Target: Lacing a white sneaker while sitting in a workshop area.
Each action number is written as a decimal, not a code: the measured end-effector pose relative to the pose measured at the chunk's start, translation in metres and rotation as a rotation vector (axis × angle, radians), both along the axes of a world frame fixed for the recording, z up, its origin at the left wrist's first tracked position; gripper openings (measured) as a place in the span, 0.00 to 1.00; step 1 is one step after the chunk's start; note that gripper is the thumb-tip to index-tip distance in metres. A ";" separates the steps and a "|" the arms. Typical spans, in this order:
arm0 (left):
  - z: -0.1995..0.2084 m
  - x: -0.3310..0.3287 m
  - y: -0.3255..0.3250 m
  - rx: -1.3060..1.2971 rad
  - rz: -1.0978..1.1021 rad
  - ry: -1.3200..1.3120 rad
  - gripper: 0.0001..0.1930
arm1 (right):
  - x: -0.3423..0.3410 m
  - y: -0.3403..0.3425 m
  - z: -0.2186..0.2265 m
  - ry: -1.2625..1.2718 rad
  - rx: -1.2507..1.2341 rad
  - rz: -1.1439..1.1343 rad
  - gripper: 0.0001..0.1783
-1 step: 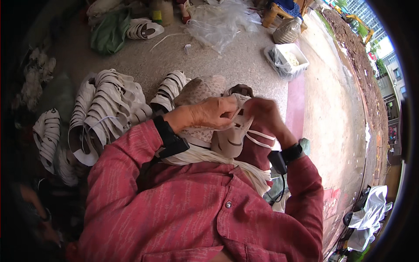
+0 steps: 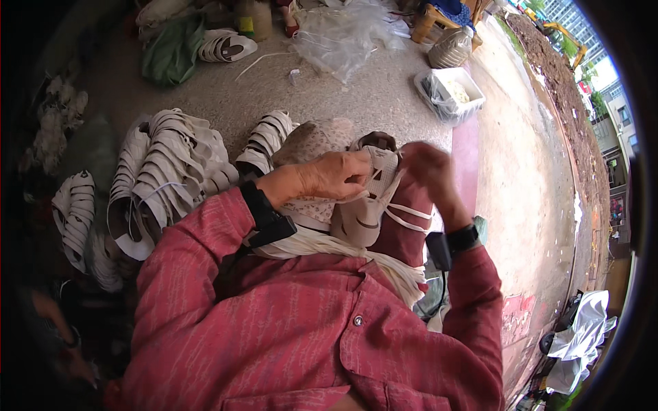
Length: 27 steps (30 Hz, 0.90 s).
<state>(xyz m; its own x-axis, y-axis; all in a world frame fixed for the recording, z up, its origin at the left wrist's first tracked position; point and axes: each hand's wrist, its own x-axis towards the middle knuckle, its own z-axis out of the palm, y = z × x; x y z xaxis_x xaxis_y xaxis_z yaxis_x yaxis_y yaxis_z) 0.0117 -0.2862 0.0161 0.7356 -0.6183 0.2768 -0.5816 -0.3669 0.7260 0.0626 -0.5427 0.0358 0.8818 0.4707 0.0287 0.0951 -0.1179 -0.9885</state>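
My left hand (image 2: 336, 175) grips a beige shoe upper (image 2: 363, 216) held over my lap, fingers pinching its top edge. My right hand (image 2: 428, 171) is raised just right of the upper, slightly blurred, fingers closed on a white lace (image 2: 406, 214) that loops out from the upper's side. A bundle of white laces (image 2: 322, 245) lies across my lap under the upper. Both wrists wear black bands.
Stacks of beige shoe uppers (image 2: 171, 164) lie on the concrete floor to my left, with more stacked uppers (image 2: 267, 140) close ahead. A white tub lined with plastic (image 2: 449, 92), a clear plastic bag (image 2: 343, 34), a green bag (image 2: 168, 48) and a wooden stool (image 2: 439, 17) stand farther off.
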 end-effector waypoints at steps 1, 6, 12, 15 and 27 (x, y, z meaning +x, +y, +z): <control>0.001 0.000 -0.001 0.008 0.001 -0.002 0.11 | 0.004 -0.006 0.013 0.052 0.150 -0.156 0.08; 0.002 0.006 -0.008 -0.037 0.082 -0.032 0.09 | -0.021 0.006 0.007 -0.034 0.309 -0.356 0.09; 0.056 -0.009 -0.026 -0.429 0.159 0.486 0.21 | -0.051 0.029 0.049 -0.102 0.150 -0.158 0.06; 0.064 -0.010 -0.026 -0.584 0.139 0.616 0.16 | -0.053 0.038 0.048 -0.162 0.141 -0.172 0.05; 0.019 -0.020 -0.025 -0.734 0.299 0.721 0.14 | -0.054 0.060 0.025 0.029 0.218 -0.243 0.16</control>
<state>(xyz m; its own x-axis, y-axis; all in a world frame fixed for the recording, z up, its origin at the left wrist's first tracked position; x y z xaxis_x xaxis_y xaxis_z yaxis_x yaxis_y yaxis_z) -0.0082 -0.3109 0.0348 0.9681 -0.2447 -0.0530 0.1140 0.2422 0.9635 0.0086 -0.4823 0.0604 0.9696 0.2318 0.0786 0.0612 0.0812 -0.9948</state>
